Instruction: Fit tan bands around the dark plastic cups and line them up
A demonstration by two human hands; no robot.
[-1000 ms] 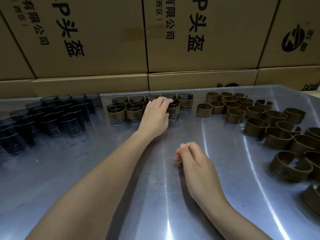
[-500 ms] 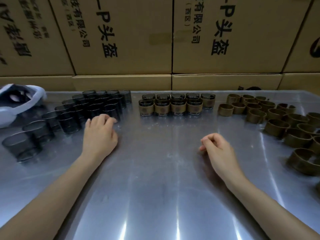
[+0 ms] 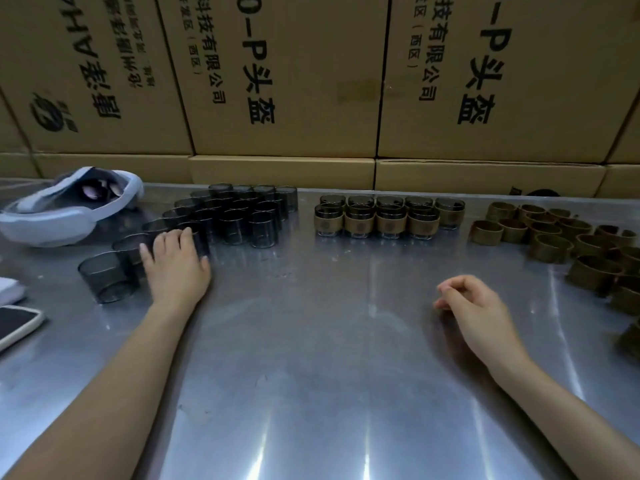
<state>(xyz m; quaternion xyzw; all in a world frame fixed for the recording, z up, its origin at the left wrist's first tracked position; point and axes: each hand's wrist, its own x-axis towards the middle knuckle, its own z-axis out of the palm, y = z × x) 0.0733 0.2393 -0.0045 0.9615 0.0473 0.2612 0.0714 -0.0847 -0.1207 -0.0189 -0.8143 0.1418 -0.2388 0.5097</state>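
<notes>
- Table [image 3: 311,393]: shiny metal top, glare streaks along near edge.
- L hand [image 3: 176,261] reaches into the bare dark cups [image 3: 239,216] at far left; fingers laid over 1 cup at the cluster's near edge, thumb out to the side. Cup itself mostly hidden under the hand, so can't tell if it's truly gripped or just touched.
- Dark cups stand upright, packed tight in slanted rows; 2 nearest ones [image 3: 107,275] sit a bit apart, just left of the L hand.
- R hand [image 3: 474,306] over bare table right of centre, fingers loosely curled w/ thumb near fingertips, holding nothing.
- Banded cups [image 3: 377,220]: tidy block at far centre, front row of 4 w/ tan bands wrapped round them, a 2nd row behind plus 1 at the right end. Well apart from both hands.
- Loose tan bands [image 3: 550,244]: open rings scattered at far right, running down the right edge, some touching; a few cut off by the frame.
- White headset-type device [image 3: 69,209] at far left, beside the dark cups.
- Phone [image 3: 17,323] in pale case at left edge, screen dark; white item [image 3: 10,289] just behind it, partly cut off.
- Cardboard boxes [image 3: 294,81] w/ black print stacked as a wall behind the table.
</notes>
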